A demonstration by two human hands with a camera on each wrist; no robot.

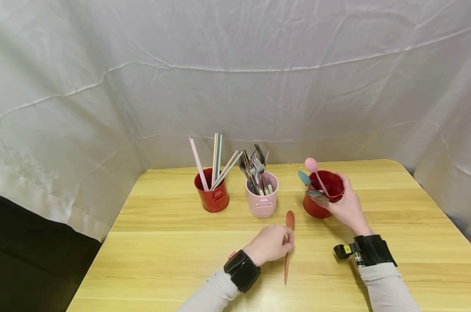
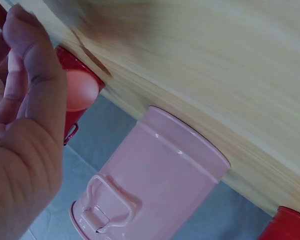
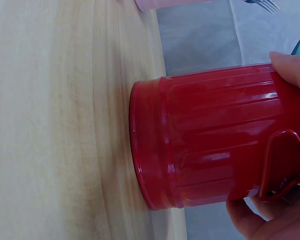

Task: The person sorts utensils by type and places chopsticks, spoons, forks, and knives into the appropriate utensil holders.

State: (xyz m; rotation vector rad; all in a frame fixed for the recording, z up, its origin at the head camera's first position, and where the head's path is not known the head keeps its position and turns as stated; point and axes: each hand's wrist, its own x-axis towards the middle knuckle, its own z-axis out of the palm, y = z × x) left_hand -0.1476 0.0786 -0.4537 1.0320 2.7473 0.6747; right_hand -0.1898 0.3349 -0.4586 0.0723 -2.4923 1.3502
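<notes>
My left hand (image 1: 270, 243) pinches an orange-red spoon (image 1: 290, 219) by its handle. The spoon's bowl points toward the back of the table; in the left wrist view that bowl (image 2: 82, 90) shows just past my fingers. On the right, my right hand (image 1: 348, 207) grips a red metal bucket (image 1: 315, 211) around its upper part, thumb on one side and fingers on the other. Out of this bucket lean a pink spoon (image 1: 311, 164), a blue spoon (image 1: 304, 177) and a metal spoon (image 1: 317, 194). In the right wrist view the bucket (image 3: 215, 140) stands upright on the wood.
A pink bucket (image 1: 262, 206) holding several forks (image 1: 258, 164) stands in the middle. Left of it is another red bucket (image 1: 214, 201) with several chopsticks (image 1: 217, 156). Grey cloth (image 1: 259, 99) hangs behind the wooden table (image 1: 173, 255).
</notes>
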